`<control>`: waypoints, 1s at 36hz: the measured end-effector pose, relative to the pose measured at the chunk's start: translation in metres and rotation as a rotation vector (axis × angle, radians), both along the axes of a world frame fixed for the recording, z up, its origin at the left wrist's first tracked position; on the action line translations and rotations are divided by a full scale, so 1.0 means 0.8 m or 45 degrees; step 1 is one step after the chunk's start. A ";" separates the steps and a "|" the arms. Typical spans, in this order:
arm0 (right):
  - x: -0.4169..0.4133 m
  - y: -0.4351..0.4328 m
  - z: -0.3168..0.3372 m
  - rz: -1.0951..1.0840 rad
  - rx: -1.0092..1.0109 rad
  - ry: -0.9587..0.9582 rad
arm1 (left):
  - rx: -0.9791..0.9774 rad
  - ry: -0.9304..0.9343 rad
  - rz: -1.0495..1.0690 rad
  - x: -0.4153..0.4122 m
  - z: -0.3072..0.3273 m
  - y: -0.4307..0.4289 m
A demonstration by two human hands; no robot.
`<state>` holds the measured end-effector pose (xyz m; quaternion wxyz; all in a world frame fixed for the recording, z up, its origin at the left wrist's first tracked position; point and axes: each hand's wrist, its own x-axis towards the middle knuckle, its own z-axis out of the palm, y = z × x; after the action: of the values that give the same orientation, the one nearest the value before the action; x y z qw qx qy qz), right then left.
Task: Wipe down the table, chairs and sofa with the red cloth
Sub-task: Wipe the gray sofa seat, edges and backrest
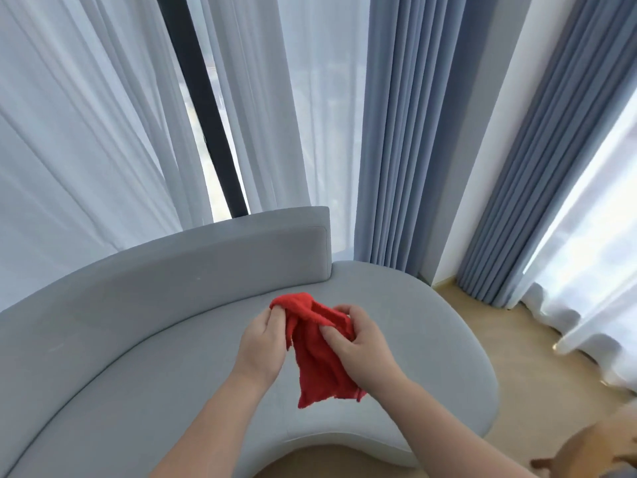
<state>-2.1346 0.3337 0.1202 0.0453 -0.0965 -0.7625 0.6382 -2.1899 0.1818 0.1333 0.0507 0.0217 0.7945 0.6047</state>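
The red cloth hangs bunched between both hands, above the seat of the curved grey sofa. My left hand pinches its upper left corner. My right hand grips the upper right part, fingers curled round the fabric. The cloth's lower end dangles free over the seat. The sofa's backrest curves round the back and left, ending just beyond the hands.
White sheer curtains and a dark window post stand behind the sofa. Blue-grey drapes hang to the right. Wooden floor shows right of the sofa, with a blurred brown shape at the bottom right corner.
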 end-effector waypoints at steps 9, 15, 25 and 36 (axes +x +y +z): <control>-0.109 0.008 -0.010 0.024 0.238 -0.172 | 0.152 -0.087 -0.240 -0.129 -0.013 0.018; -0.186 -0.003 -0.009 -0.253 -0.724 -0.213 | 0.162 -0.102 -0.412 -0.211 -0.024 0.015; -0.284 0.010 -0.040 -0.596 -1.004 -0.227 | 0.096 0.075 -0.882 -0.293 -0.057 0.046; -0.396 0.118 -0.134 -0.418 -1.080 -0.416 | -0.288 0.041 -0.979 -0.413 -0.107 0.123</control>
<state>-2.4512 0.4282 0.0130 -0.0181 -0.3245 -0.4066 0.8538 -2.5200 0.2801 0.0480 0.2627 0.3212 0.7908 0.4499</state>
